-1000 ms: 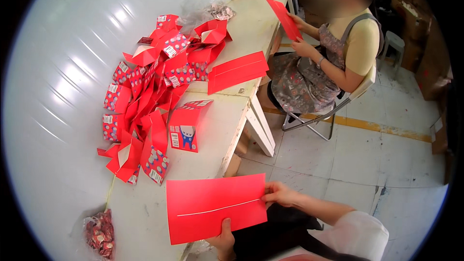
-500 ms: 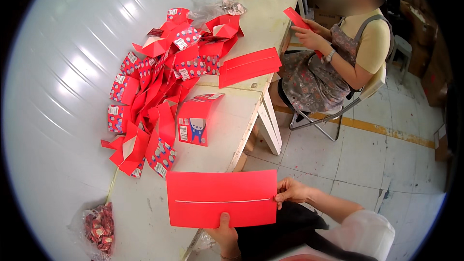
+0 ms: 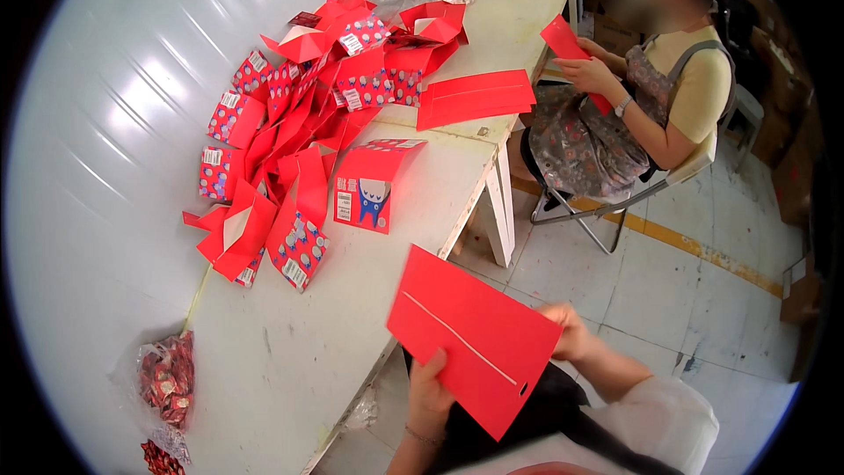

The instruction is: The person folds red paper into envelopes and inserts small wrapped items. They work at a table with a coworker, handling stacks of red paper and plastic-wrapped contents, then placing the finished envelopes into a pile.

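Note:
A flat red card sheet (image 3: 479,325) with a pale line along it and a small dark slot near its lower right end is held aslant above my lap, beyond the table edge. My left hand (image 3: 431,384) is closed on its lower left edge, thumb on top and fingers hidden underneath. At the right corner, my right hand (image 3: 570,332) is closed at the edge, slightly blurred, with its fingertips behind the sheet. On the table nearby stands a half-folded red printed card (image 3: 374,185) with a blue cartoon figure.
A heap of folded red printed cards (image 3: 299,123) covers the far left of the white table (image 3: 290,361). Flat red sheets (image 3: 479,98) lie at its right edge. A clear bag of small red packets (image 3: 165,378) is at lower left. A seated co-worker (image 3: 651,114) holds red card.
The red card sheet has turned clockwise and shifted right, from level to slanting. Both my hands moved right with it. The view has shifted slightly.

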{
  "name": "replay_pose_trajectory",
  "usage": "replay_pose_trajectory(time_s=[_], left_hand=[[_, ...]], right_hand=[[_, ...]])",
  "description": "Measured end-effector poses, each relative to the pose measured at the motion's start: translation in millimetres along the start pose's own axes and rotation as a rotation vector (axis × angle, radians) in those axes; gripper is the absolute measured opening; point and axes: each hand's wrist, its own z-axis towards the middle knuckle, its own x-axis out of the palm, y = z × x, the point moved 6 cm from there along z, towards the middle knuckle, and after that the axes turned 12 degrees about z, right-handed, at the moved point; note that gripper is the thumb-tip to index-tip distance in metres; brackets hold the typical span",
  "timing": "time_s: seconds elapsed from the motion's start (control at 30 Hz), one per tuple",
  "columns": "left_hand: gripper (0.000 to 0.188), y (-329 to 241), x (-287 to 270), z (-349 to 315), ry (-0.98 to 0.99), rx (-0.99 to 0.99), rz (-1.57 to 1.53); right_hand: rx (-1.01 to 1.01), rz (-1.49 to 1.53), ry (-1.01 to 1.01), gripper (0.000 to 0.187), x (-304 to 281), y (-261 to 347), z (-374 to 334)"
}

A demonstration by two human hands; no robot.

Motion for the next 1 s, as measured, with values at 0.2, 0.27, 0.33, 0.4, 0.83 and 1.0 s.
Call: replay_pose_trajectory(time_s=[0.2, 0.27, 0.33, 0.4, 0.83, 1.0], left_hand=[[0.041, -87, 1, -4, 0.135, 0.297, 0.83], [0.034, -91, 7, -5, 0.373, 0.212, 1.256], [0.029, -64, -6, 2, 0.614, 0.071, 1.367], [0.026, -44, 0, 5, 0.811, 0.043, 1.498], [0.029, -33, 1, -1, 0.903, -0.168, 1.627], [0.031, -32, 10, -1, 0.952, -0.227, 1.655]], right_hand=[[0.727, -1.721, 0.031, 0.027, -81, -34, -21], [0.286, -1.353, -0.231, 0.025, -70, -5, -1], [0.013, -1.017, -0.281, 0.024, -51, 8, 18], [-0.116, -0.755, -0.144, 0.024, -25, 7, 39], [0.486, -0.769, 0.054, 0.013, -38, -15, 2], [0.431, -0.909, 0.228, 0.013, -39, -11, -7]])
